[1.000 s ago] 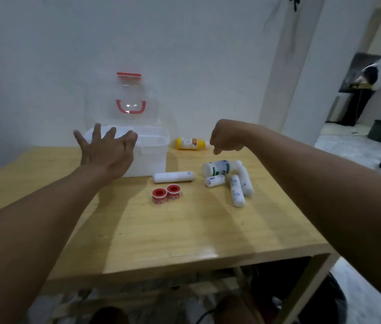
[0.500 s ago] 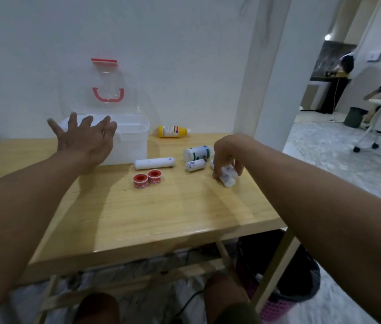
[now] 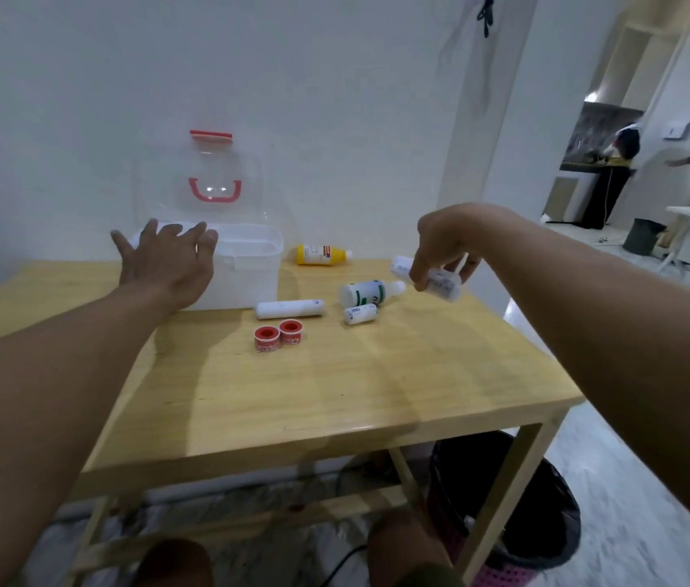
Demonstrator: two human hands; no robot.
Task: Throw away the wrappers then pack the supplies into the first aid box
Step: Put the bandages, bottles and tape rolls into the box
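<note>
L hand (image 3: 167, 264): spread flat, fingers splayed, held nothing; rested against front-left of first aid box (image 3: 245, 264).
R hand (image 3: 440, 243): raised above table (image 3: 334, 396), fingers curled down round wrapped bandage rolls (image 3: 440, 283); looked like two, count unclear w/ blur.
First aid box: white tub at back-left of table, clear lid (image 3: 207, 184) stood open vs wall, red handle + latch.
Yellow bottle (image 3: 322, 254): lay on side just R of box, near wall.
White bottle (image 3: 370, 292): lay on side, green label, cap twd R hand.
Long bandage roll (image 3: 289, 309): lay flat just in front of box's R corner.
Small roll (image 3: 360, 313): lay just below white bottle.
Tape spools (image 3: 278, 334): two, red-centred, side by side, touching, nearer table middle.
Bin (image 3: 504, 502): dark-lined, on floor under table's R corner.
Wrappers: loose ones not made out.
</note>
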